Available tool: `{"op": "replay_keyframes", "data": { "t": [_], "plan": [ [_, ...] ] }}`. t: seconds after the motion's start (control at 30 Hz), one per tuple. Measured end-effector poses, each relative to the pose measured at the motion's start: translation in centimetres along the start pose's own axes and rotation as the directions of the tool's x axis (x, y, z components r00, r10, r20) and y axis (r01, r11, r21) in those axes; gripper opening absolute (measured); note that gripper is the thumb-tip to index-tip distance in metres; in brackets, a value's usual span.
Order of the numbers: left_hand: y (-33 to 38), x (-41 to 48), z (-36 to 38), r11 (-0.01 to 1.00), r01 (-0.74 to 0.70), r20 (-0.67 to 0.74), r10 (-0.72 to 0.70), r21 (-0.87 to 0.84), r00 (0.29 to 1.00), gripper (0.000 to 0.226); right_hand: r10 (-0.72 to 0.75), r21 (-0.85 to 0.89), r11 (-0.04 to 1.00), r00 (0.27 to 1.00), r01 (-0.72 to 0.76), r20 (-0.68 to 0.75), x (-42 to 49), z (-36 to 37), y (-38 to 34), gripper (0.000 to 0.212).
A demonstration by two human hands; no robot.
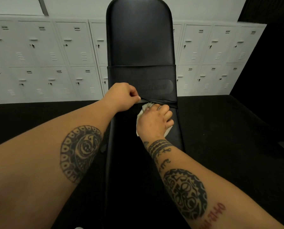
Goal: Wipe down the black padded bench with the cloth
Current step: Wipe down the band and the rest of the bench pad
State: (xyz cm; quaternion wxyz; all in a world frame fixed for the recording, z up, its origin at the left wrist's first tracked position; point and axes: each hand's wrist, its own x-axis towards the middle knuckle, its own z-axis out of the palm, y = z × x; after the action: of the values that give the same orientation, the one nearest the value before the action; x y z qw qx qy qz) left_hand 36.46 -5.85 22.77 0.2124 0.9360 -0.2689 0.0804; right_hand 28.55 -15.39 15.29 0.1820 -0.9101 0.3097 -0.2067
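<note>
A long black padded bench [141,38] runs away from me up the middle of the view. A black band [154,76] wraps across it about halfway up. My left hand [121,96] pinches the band's lower edge at the left and lifts it a little off the padding. My right hand [154,121] holds a white cloth [140,114] bunched under the palm and presses it on the bench just below the band, fingertips at the lifted edge. Most of the cloth is hidden under the hand.
A wall of pale grey lockers [47,55] stands behind the bench on both sides. The floor [228,129] around the bench is black. A dark wall [270,10] closes the upper right corner.
</note>
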Motion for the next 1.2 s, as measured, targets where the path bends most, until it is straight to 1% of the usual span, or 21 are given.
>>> {"op": "replay_keyframes", "data": {
  "t": [0.1, 0.2, 0.27, 0.3, 0.37, 0.43, 0.47, 0.53, 0.57, 0.63, 0.7, 0.77, 0.87, 0.97, 1.07, 1.13, 1.2],
  "plan": [
    [-0.6, 0.3, -0.2, 0.999, -0.030, 0.037, 0.031, -0.025, 0.999, 0.015, -0.133, -0.065, 0.989, 0.990, 0.130, -0.047, -0.7, 0.8, -1.0, 0.040],
    [-0.8, 0.3, -0.5, 0.996, -0.039, 0.061, 0.043, -0.076, 0.997, 0.006, -0.309, -0.126, 0.944, 0.950, 0.303, -0.031, -1.7, 1.7, -1.8, 0.052],
    [-0.9, 0.2, -0.5, 0.994, -0.044, 0.060, 0.050, -0.098, 0.997, 0.005, -0.426, -0.149, 0.895, 0.905, 0.420, -0.006, -2.0, 2.1, -1.6, 0.060],
    [-0.8, 0.1, -0.5, 0.994, -0.048, 0.062, 0.055, -0.097, 0.997, 0.006, -0.489, -0.173, 0.860, 0.872, 0.480, -0.014, -1.9, 2.2, -1.3, 0.060],
    [-0.8, 0.1, -0.5, 0.994, -0.065, 0.071, 0.071, -0.089, 0.995, 0.010, -0.597, -0.223, 0.790, 0.800, 0.572, -0.062, -1.6, 2.1, -0.5, 0.052],
    [-0.7, 0.2, -0.6, 0.995, -0.067, 0.073, 0.073, -0.073, 0.995, 0.008, -0.636, -0.233, 0.764, 0.761, 0.601, -0.123, -0.9, 1.8, 0.5, 0.042],
    [-0.7, 0.1, -0.6, 0.996, -0.064, 0.075, 0.069, -0.066, 0.995, 0.004, -0.633, -0.242, 0.767, 0.763, 0.595, -0.132, -0.6, 1.5, 1.2, 0.041],
    [-0.8, 0.1, -0.4, 0.996, -0.055, 0.056, 0.059, -0.071, 0.997, 0.004, -0.594, -0.275, 0.789, 0.796, 0.550, -0.112, 0.2, 0.8, 3.2, 0.045],
    [-0.7, 0.0, -0.2, 0.996, -0.046, 0.041, 0.049, -0.080, 0.998, 0.005, -0.557, -0.282, 0.810, 0.824, 0.514, -0.100, 0.6, 0.3, 4.5, 0.046],
    [-0.6, -0.2, 0.0, 0.996, -0.032, 0.013, 0.033, -0.078, 0.999, 0.007, -0.469, -0.288, 0.856, 0.879, 0.429, -0.085, 1.5, -0.7, 6.8, 0.040],
    [-0.3, -0.4, 0.2, 0.997, -0.018, 0.020, 0.020, -0.069, 1.000, 0.008, -0.380, -0.290, 0.891, 0.923, 0.350, -0.055, 2.0, -1.7, 8.7, 0.035],
    [0.1, -0.8, 0.2, 0.997, -0.020, 0.045, 0.023, -0.070, 0.999, 0.006, -0.309, -0.295, 0.911, 0.950, 0.286, -0.033, 1.9, -2.3, 9.7, 0.039],
    [0.5, -1.4, 0.3, 0.999, -0.007, 0.063, 0.010, -0.049, 0.998, 0.008, -0.236, -0.250, 0.940, 0.972, 0.231, 0.011, 1.4, -2.5, 10.1, 0.054],
    [0.8, -1.7, 0.3, 0.999, 0.014, 0.045, -0.013, -0.040, 0.999, 0.014, -0.169, -0.182, 0.969, 0.985, 0.170, 0.023, 0.3, -2.2, 10.1, 0.060],
    [0.7, -1.8, 0.5, 0.999, 0.023, 0.020, -0.022, -0.039, 1.000, 0.016, -0.072, -0.162, 0.984, 0.997, 0.072, 0.011, -1.6, -1.6, 11.6, 0.059],
    [0.7, -1.8, 0.6, 0.999, 0.005, 0.006, -0.005, -0.032, 1.000, 0.016, -0.066, -0.196, 0.978, 0.997, 0.074, 0.048, -2.3, -1.4, 12.9, 0.056],
    [0.5, -2.0, 0.5, 0.999, -0.041, 0.026, 0.041, -0.003, 0.999, 0.015, -0.044, -0.150, 0.987, 0.997, 0.054, 0.070, -1.8, -1.9, 13.4, 0.050]
  ]
}}
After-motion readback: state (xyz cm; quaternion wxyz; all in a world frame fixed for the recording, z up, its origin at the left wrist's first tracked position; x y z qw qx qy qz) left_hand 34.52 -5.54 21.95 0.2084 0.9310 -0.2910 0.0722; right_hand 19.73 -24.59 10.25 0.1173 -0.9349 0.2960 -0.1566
